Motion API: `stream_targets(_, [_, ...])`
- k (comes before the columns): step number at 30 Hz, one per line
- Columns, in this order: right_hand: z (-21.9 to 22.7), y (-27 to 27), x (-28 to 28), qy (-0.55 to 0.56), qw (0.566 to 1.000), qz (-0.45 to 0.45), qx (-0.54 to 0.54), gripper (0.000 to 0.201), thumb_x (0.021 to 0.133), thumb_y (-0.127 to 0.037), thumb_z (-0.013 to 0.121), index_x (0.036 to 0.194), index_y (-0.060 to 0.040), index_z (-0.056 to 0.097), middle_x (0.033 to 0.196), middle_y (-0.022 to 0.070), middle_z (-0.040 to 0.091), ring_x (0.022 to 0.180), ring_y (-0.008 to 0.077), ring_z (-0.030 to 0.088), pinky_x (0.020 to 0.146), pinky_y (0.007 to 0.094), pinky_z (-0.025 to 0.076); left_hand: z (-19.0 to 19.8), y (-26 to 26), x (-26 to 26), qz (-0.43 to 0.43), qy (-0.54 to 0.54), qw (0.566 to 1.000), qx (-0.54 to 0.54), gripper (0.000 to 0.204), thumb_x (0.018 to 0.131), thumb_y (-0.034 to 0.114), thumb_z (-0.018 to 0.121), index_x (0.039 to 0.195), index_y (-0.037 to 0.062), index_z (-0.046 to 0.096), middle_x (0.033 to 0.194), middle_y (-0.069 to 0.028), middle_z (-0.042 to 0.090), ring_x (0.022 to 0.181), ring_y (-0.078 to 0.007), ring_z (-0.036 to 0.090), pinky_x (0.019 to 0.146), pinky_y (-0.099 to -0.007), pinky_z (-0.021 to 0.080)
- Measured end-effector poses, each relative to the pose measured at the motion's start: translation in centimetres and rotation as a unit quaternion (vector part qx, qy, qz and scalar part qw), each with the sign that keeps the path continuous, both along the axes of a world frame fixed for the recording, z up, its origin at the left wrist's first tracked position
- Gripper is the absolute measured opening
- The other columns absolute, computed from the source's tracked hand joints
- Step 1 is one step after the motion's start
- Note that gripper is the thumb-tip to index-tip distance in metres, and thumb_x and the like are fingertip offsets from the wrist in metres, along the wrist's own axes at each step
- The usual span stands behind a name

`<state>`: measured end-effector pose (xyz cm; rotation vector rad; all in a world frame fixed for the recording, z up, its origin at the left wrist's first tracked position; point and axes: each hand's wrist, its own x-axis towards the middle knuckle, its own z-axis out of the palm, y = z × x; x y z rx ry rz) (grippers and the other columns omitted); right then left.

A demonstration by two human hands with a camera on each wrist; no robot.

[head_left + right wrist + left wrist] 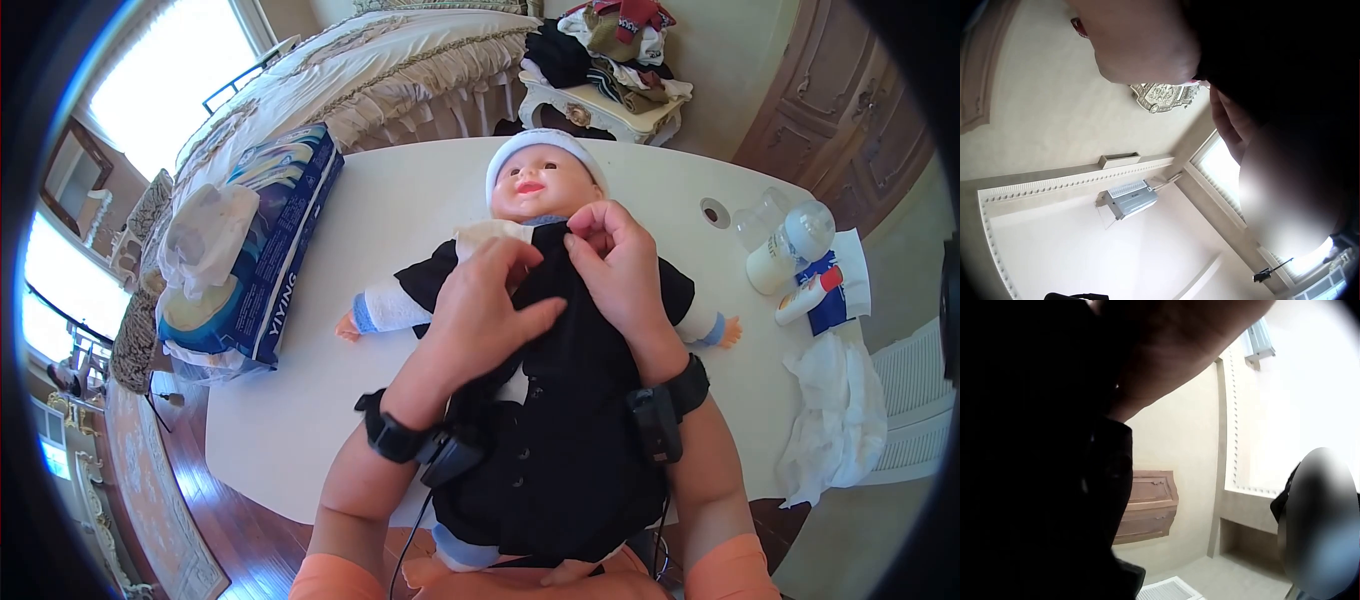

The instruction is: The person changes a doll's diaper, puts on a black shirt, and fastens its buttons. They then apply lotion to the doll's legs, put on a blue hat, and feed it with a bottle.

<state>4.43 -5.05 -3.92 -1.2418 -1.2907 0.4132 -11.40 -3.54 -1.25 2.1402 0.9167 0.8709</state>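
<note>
Blue pack (300,255): lies well apart, to the left of the left fingers; on its side I can read "YIYING" in white letters.
Left hand (480,305): its fingers are bent above the chest of the garment and the thumb stands apart; whether they grasp some cloth, I cannot tell.
Doll (528,190): on its back, the head just beyond the fingers of both hands.
Black garment (570,450): on the doll, under the fingers; its long axis runs from the fingertips back toward the person. In my judgement, the relation that matters is at the neck: the upper front edge is nearest to the right hand.
Buttons (523,454): in a row on the person's side of the fingers.
Right hand (625,265): thumb and forefinger seem to pinch the garment's upper edge.
Bottle (768,265): well to the right of the right fingers; its marking is too small to read.
Red-capped tube (805,298): near the bottle, farther right; no readable words.
</note>
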Motion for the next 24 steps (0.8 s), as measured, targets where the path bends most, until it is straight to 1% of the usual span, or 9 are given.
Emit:
stream_targets(5, [0.0, 0.0, 0.2, -0.035, 0.999, -0.010, -0.008, 0.012, 0.069, 0.003, 0.058, 0.079, -0.0004, 0.054, 0.066, 0.0057, 0.057, 0.054, 0.0106, 0.054, 0.053, 0.0233, 0.044, 0.8, -3.9, -1.1, -0.044, 0.042, 0.995, 0.082, 0.020, 0.065, 0.004, 0.062, 0.084, 0.0009, 0.056, 0.074, -0.0115, 0.051, 0.064, -0.0266, 0.054, 0.058, -0.0307, 0.043])
stream_targets(7, [-0.1, 0.0, 0.3, -0.043, 0.999, -0.009, -0.008, 0.011, 0.070, 0.004, 0.058, 0.079, -0.0004, 0.054, 0.066, 0.0058, 0.057, 0.054, 0.0104, 0.054, 0.054, 0.0232, 0.044, 0.9, -4.8, -1.1, -0.059, 0.038, 0.993, 0.097, 0.018, 0.065, 0.002, 0.061, 0.083, 0.0016, 0.056, 0.073, -0.0111, 0.051, 0.065, -0.0266, 0.054, 0.057, -0.0308, 0.044])
stream_targets(9, [-0.1, -0.1, 0.7, -0.042, 0.998, 0.018, -0.037, 0.010, 0.074, 0.003, 0.057, 0.082, -0.0015, 0.054, 0.069, -0.0020, 0.052, 0.058, 0.0023, 0.047, 0.054, 0.0168, 0.039, 0.8, -5.4, -1.2, -0.102, 0.020, 0.984, 0.144, 0.014, 0.066, -0.002, 0.060, 0.079, 0.0029, 0.057, 0.070, -0.0101, 0.052, 0.063, -0.0257, 0.054, 0.055, -0.0303, 0.044])
stream_targets(13, [1.0, -0.6, 1.5, -0.033, 0.995, 0.072, -0.057, 0.010, 0.073, 0.003, 0.057, 0.081, -0.0020, 0.054, 0.069, -0.0034, 0.051, 0.059, 0.0021, 0.047, 0.055, 0.0166, 0.039, 0.3, -6.2, -1.7, -0.161, -0.012, 0.981, 0.109, 0.013, 0.067, 0.000, 0.061, 0.080, 0.0032, 0.058, 0.068, -0.0077, 0.053, 0.062, -0.0222, 0.055, 0.054, -0.0287, 0.044])
stream_targets(15, [1.9, -1.2, 1.8, -0.024, 0.987, 0.119, -0.103, 0.008, 0.068, -0.001, 0.060, 0.074, -0.0008, 0.055, 0.065, 0.0011, 0.055, 0.059, 0.0077, 0.052, 0.056, 0.0220, 0.043, 0.4, -5.9, -1.9, -0.105, -0.089, 0.990, 0.009, 0.015, 0.069, 0.003, 0.064, 0.083, 0.0037, 0.059, 0.075, -0.0073, 0.054, 0.069, -0.0186, 0.055, 0.059, -0.0275, 0.044])
stream_targets(20, [3.8, -2.6, 1.8, -0.049, 0.960, 0.182, -0.205, 0.008, 0.066, -0.001, 0.062, 0.073, -0.0004, 0.057, 0.065, 0.0001, 0.054, 0.058, 0.0067, 0.050, 0.055, 0.0211, 0.041, 0.0, -3.8, -1.0, -0.011, -0.091, 0.991, 0.099, 0.022, 0.067, 0.008, 0.068, 0.085, 0.0016, 0.058, 0.090, -0.0127, 0.052, 0.081, -0.0279, 0.054, 0.068, -0.0329, 0.044])
stream_targets(22, [3.9, -2.6, 1.7, -0.051, 0.950, 0.203, -0.231, 0.009, 0.066, -0.002, 0.063, 0.073, -0.0001, 0.057, 0.064, -0.0001, 0.054, 0.058, 0.0065, 0.049, 0.055, 0.0209, 0.041, -0.8, -2.7, -1.1, -0.031, -0.045, 0.990, 0.126, 0.028, 0.069, 0.007, 0.067, 0.095, 0.0016, 0.057, 0.087, -0.0094, 0.053, 0.080, -0.0171, 0.052, 0.069, -0.0248, 0.041])
stream_targets(23, [3.9, -2.6, 1.8, -0.068, 0.947, 0.216, -0.227, 0.011, 0.067, -0.003, 0.064, 0.076, -0.0017, 0.058, 0.065, -0.0024, 0.053, 0.058, 0.0042, 0.047, 0.054, 0.0191, 0.039, -1.0, -2.6, -1.4, -0.033, -0.070, 0.997, 0.023, 0.024, 0.076, 0.009, 0.062, 0.097, 0.0014, 0.055, 0.087, -0.0063, 0.055, 0.080, -0.0137, 0.052, 0.071, -0.0241, 0.041])
stream_targets(24, [3.8, -2.6, 1.7, -0.084, 0.944, 0.229, -0.222, 0.013, 0.068, -0.005, 0.066, 0.079, -0.0033, 0.058, 0.066, -0.0048, 0.052, 0.058, 0.0018, 0.045, 0.053, 0.0172, 0.037, -1.1, -2.4, -1.5, -0.032, -0.069, 0.997, 0.022, 0.024, 0.076, 0.009, 0.062, 0.097, 0.0014, 0.055, 0.087, -0.0063, 0.055, 0.080, -0.0137, 0.052, 0.071, -0.0241, 0.041])
